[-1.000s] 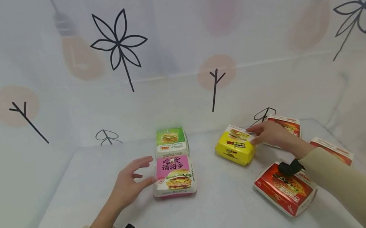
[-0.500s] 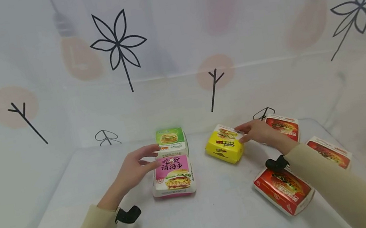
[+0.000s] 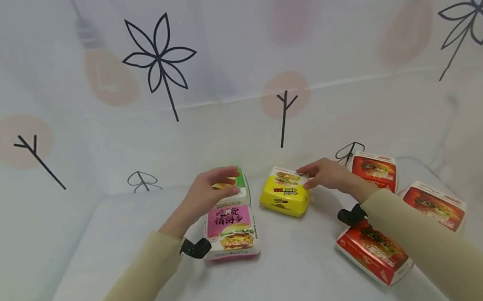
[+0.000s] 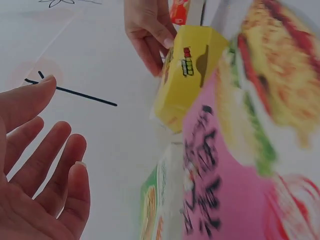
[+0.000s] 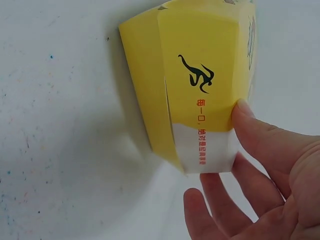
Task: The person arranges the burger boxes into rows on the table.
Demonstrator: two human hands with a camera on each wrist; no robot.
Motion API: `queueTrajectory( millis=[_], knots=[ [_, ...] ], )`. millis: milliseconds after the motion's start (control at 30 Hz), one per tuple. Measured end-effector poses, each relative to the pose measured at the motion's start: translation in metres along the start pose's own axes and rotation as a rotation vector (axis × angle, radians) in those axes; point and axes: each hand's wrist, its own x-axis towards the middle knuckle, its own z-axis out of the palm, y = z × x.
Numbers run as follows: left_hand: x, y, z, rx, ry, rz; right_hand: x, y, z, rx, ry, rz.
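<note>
In the head view my left hand [image 3: 207,193] hovers with parted fingers over the green burger box [image 3: 242,185], covering part of it. The left wrist view shows those fingers relaxed and holding nothing. Just in front of the green box lies the pink burger box [image 3: 231,232], close below my left wrist. My right hand [image 3: 329,175] holds the yellow burger box [image 3: 283,197] at its right end. In the right wrist view, the thumb lies on the edge of this yellow box [image 5: 205,65], with fingers curled around its end and partly hidden behind it.
Three red burger boxes lie on the right: one at the back [image 3: 373,171], one farther right [image 3: 435,206] and one in front [image 3: 374,253], partly under the right sleeve [image 3: 409,234]. A patterned white cloth wall [image 3: 248,133] rises behind the white table [image 3: 283,287].
My right hand and the yellow burger box have moved left, toward the green and pink boxes. My left hand has moved forward and right, over the green box.
</note>
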Motion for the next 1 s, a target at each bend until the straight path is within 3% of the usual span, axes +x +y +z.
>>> queueTrajectory(
  millis=[167, 533, 767, 1000],
  knots=[
    [0.022, 0.003, 0.011, -0.032, -0.036, 0.025, 0.004, -0.002, 0.003, 0.023, -0.012, -0.001],
    [0.055, 0.001, 0.038, -0.023, -0.13, -0.056, 0.008, -0.001, 0.006, 0.047, -0.017, -0.015],
    [0.062, 0.002, 0.051, -0.001, -0.175, -0.106, 0.008, -0.002, 0.005, 0.052, -0.02, -0.016],
    [0.062, 0.002, 0.059, 0.113, -0.203, -0.124, 0.009, 0.001, 0.005, 0.04, -0.015, -0.021]
  ],
)
